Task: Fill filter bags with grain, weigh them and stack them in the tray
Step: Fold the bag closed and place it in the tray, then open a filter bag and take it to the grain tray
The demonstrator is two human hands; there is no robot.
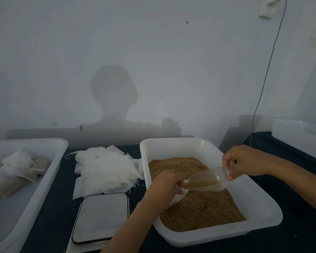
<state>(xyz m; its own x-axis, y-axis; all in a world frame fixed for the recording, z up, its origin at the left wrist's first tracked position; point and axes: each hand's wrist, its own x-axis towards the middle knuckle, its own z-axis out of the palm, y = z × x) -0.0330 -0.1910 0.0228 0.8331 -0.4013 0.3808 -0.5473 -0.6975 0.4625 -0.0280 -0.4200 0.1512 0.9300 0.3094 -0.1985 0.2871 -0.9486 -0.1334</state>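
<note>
A white tub [259,223] on the right holds golden grain [201,210]. Over it, my right hand [244,161] grips the handle of a clear plastic scoop [206,179] that carries some grain and tilts down to the left. My left hand [164,183] is closed at the scoop's mouth; a filter bag in it is mostly hidden by the fingers. A loose heap of empty white filter bags [106,168] lies behind a flat scale [102,216]. The white tray [44,181] at the left holds several filled bags [16,172].
The table has a dark cover [49,216]. Another white tub [299,136] stands at the far right. A grey cable [263,84] hangs down the wall from a socket at the top right. My shadow falls on the wall.
</note>
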